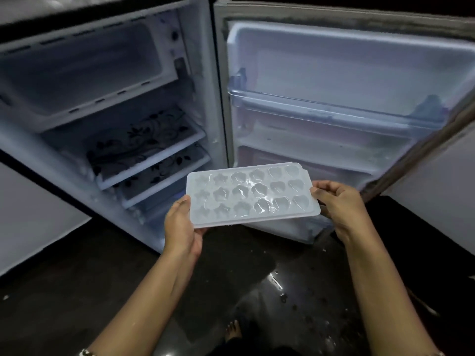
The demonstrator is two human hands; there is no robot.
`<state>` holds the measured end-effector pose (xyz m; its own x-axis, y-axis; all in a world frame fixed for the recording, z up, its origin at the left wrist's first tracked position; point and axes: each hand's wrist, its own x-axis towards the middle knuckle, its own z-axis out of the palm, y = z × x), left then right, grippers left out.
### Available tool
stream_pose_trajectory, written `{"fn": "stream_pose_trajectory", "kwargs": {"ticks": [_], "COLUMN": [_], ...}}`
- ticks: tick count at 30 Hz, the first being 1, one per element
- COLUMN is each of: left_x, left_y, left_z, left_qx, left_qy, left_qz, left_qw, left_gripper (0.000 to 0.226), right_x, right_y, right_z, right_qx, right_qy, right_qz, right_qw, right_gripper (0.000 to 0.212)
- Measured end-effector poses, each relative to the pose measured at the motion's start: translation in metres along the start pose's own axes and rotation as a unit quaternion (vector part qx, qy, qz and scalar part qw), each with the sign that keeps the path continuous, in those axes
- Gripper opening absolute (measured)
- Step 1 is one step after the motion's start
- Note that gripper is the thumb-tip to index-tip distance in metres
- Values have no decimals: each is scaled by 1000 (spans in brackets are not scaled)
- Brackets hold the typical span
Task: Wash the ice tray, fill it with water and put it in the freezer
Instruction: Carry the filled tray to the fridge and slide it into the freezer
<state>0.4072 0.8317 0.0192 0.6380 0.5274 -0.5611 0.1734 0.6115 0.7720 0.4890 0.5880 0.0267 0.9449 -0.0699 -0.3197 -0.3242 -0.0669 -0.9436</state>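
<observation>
Ice tray (pixel 253 194) sits flat in front of the open fridge (pixel 110 111), full of water. Left hand (pixel 181 223) and right hand (pixel 336 201) pinch its ends. Tip it going up to the freezer box (pixel 84 70), and water could spill.

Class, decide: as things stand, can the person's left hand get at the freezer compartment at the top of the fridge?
Probably yes: the white fridge door stands wide open and nothing blocks the white freezer compartment, though the left hand holds the translucent plastic ice tray.
</observation>
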Motion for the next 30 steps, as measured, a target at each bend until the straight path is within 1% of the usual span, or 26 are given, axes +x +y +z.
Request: {"fn": "stream_pose_trajectory", "kwargs": {"ticks": [5,9,14,18,20,23,28,30], "left_x": [27,45,65,79,86,95,109,116], "left_y": [28,48,70,85,94,105,120,127], "left_z": [-23,-34,-44,-49,-48,-47,-43,-42], "left_qx": [-20,-43,-78,-100,-106,-119,-129,-136], "left_qy": [37,67,99,119,129,147,165,176], "left_qz": [8,25,39,51,57,70,80,83], "left_qw": [999,997,991,987,984,979,974,971], "left_gripper": [27,14,14,25,27,26,17,20], "right_x": [18,33,52,69,78,92,114,122], "right_y": [-14,-27,-45,-57,-63,-73,-89,-94], "right_z": [53,91,131,159,173,190,217,228], "right_qx": [-19,-27,-42,-55,-64,-70,-70,-73], "right_qy": [-43,-78,-116,-149,-166,-189,-213,-224], "right_qz": [1,-7,-17,-21,-23,-25,-36,-40], "right_qw": [999,997,992,987,984,979,974,971], "right_gripper": [10,9,9,9,8,9,10,11]}}
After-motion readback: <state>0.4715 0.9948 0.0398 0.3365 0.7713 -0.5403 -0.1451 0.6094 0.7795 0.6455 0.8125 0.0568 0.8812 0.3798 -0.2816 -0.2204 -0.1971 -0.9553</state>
